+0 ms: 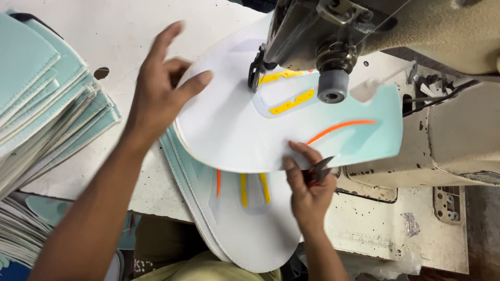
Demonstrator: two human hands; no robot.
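A white and pale-blue shoe-upper panel point(234, 125) with yellow and orange stripes lies under the head of the sewing machine point(333, 47). My left hand point(164, 86) rests its fingertips on the panel's left edge, fingers spread. My right hand point(307, 179) pinches the panel's near edge and also holds small thread snips point(319, 170). Beneath the panel sits a stack of similar panels point(245, 224), hanging over the table's front edge.
A tall pile of pale-blue cut pieces point(47, 99) stands at the left on the worn white table point(120, 31). More pieces point(21, 234) sit lower left. The machine's beige body point(448, 135) fills the right side.
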